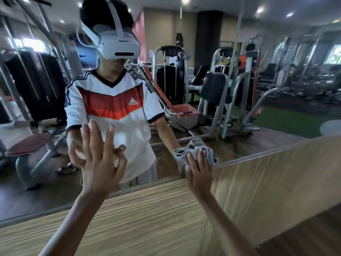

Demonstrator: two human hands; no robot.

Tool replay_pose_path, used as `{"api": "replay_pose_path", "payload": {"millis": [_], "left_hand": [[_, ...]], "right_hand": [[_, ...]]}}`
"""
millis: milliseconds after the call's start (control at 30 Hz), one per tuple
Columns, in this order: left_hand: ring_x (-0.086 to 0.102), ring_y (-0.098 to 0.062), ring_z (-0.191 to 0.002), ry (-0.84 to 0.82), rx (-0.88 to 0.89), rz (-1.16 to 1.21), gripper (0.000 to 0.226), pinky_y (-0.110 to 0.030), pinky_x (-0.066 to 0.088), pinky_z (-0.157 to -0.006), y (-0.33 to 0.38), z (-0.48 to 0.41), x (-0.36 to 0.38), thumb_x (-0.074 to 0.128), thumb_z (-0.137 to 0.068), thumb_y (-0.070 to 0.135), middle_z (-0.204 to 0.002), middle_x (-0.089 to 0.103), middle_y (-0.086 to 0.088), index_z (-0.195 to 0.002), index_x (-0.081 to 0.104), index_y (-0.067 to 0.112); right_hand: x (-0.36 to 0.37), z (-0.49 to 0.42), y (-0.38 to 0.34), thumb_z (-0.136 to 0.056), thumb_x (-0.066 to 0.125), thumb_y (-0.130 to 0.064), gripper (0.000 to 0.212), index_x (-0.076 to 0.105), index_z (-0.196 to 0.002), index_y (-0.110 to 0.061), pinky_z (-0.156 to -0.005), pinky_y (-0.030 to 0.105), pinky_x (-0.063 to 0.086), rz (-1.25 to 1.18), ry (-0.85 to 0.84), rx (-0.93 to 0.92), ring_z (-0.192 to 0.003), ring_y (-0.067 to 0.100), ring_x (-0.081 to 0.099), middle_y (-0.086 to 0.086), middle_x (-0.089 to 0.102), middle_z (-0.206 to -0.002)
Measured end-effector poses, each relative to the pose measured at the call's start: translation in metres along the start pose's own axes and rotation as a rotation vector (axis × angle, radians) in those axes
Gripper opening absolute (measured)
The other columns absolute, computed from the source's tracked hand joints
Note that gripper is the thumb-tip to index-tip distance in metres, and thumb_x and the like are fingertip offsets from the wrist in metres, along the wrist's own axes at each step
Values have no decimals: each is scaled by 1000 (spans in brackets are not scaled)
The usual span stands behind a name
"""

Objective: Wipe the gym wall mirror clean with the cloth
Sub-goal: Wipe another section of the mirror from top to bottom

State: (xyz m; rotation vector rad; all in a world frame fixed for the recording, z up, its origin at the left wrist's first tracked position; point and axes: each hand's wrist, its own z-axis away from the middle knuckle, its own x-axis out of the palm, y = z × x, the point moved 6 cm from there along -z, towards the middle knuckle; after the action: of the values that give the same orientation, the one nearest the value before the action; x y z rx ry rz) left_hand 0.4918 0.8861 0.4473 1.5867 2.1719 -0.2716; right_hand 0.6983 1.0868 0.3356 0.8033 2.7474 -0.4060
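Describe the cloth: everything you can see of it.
The cloth is pale grey-blue, soft fabric, bunched into loose folds. The right hand presses it against the mirror with straight fingers laid over its middle, so folds stick out above and to both sides. It sits low on the glass, just above the wood-look panel below the mirror's edge. Its reflection merges with it, so its exact outline is unclear.

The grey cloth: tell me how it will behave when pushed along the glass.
Probably floppy: the cloth bunches in soft folds around the right hand. Likely light, since flat fingers alone seem to pin it against the mirror. Pushed along, it may crumple further rather than slide flat, as it is already wadded.
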Motion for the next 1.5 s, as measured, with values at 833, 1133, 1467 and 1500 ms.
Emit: {"api": "replay_pose_path", "payload": {"millis": [833,1133,1467,1500], "left_hand": [[8,-32,-146,68,65,-111,63,-60,8,-116,14,-36,-25,47,-91,39,-156,15,-23,-148,46,11],[-15,-24,-153,108,200,-159,60,-53,-8,-119,27,-89,-42,44,-97,34,-166,6,-19,-152,40,10],[8,-33,-154,250,296,-234,65,-58,3,-119,40,-136,-41,39,-101,41,-165,12,-19,-158,25,16],[13,-35,-153,278,310,-262,64,-59,6,-119,40,-135,-40,40,-101,41,-164,16,-21,-158,26,15]], "right_hand": [[-26,-137,-60,-108,26,-34,52,37,-151,-7,-123,52,16,-162,271,310,-151,35,14,23,19,-161],[-36,-129,1,-104,34,-27,50,38,-151,-9,-118,56,26,-42,274,336,-151,29,19,17,23,-161],[-38,-166,-67,-107,31,-30,45,44,-148,-16,-117,34,27,22,227,-271,-149,24,28,17,39,-154],[-36,-155,-55,-107,32,-29,45,44,-148,-17,-116,40,31,32,203,-303,-149,26,28,17,37,-155]]}}
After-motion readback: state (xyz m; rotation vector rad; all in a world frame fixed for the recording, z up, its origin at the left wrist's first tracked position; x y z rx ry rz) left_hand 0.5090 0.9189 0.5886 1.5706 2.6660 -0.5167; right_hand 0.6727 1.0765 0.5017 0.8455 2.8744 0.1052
